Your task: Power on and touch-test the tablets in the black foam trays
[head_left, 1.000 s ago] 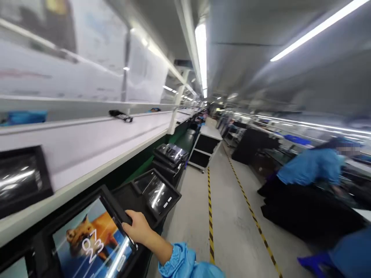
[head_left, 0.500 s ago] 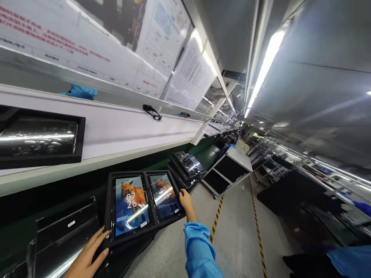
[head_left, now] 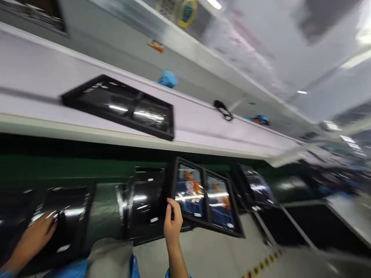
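Observation:
My right hand (head_left: 173,222) is closed at the lower left corner of a black frame (head_left: 240,227), its fingers curled against the edge. Two lit tablets sit in this frame, a left tablet (head_left: 189,191) and a right tablet (head_left: 219,200), both showing a fox picture. The frame is tilted on the lower level. Far to the left, my left hand (head_left: 33,241) reaches over a dark, glossy tablet (head_left: 66,200). Motion blurs its fingers, so whether they grip anything is unclear. Near my right hand lies another dark tablet (head_left: 147,189) with a small white label.
A second black frame with two dark panels (head_left: 118,106) rests on the white shelf (head_left: 197,127) above. Farther along that shelf is a small black object (head_left: 222,109). Stacked dark devices (head_left: 256,187) stand to the right, near a cart (head_left: 290,227). Yellow-black tape (head_left: 262,264) marks the floor.
The view has swung left. My right hand has gone from the frame's right edge to its lower left corner. My left hand has left the frame and moved left over a dark tablet.

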`<state>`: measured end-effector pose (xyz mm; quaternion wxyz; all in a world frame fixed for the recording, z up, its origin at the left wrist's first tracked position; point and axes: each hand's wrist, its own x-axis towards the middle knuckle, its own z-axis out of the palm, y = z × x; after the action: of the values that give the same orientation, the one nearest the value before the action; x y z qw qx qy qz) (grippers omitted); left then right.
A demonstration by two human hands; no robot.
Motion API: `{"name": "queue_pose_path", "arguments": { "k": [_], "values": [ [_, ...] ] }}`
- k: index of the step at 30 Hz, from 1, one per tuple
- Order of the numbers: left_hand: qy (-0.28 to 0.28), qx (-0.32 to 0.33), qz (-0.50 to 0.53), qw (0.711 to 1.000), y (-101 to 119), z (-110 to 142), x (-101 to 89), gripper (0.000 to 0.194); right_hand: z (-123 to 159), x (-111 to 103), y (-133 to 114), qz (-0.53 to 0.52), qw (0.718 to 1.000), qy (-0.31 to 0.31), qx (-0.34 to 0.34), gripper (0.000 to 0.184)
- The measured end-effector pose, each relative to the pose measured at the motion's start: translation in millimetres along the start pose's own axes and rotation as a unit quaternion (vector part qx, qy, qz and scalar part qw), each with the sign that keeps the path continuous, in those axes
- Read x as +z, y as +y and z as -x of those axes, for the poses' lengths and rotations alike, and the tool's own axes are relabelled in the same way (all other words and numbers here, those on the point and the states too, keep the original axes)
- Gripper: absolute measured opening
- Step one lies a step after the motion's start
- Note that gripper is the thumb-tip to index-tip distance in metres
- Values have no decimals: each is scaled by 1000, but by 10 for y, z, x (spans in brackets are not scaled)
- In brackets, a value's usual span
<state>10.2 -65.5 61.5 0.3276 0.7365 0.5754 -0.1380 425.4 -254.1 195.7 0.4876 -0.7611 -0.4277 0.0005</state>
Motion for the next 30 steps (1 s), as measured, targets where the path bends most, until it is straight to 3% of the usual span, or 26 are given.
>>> {"name": "queue_pose_path", "arguments": {
  "k": [3, 7, 9, 12, 16, 21, 26, 30],
  "values": [
    [95, -53, -86, 990, -575, -45, 191, 56, 498, 1047, -436, -54, 988, -141, -37, 29],
    [143, 28, -90, 985, -1137, -154, 487, 59, 1112, 2270, -644, -40, 956, -292, 14, 30],
    [148, 55, -73, 985, -1362, -178, 528, 56, 1283, 2721, -643, -3, 941, -336, 44, 34],
    [124, 110, -37, 985, -1643, -192, 404, 51, 1337, 3208, -647, 49, 924, -372, 66, 43],
    [90, 188, -1, 978, -1852, -254, 31, 49, 1181, 3641, -724, 123, 913, -377, 101, 55],
    [169, 137, 17, 976, -1911, -612, -462, 46, 1020, 3923, -735, 167, 907, -361, 136, 53],
    [154, 154, 11, 976, -1760, -1181, -805, 46, 1054, 4034, -707, 169, 916, -327, 163, 49],
    [144, 159, -10, 977, -1557, -1392, -938, 40, 1125, 4105, -751, 184, 918, -302, 179, 52]
  ]
}}
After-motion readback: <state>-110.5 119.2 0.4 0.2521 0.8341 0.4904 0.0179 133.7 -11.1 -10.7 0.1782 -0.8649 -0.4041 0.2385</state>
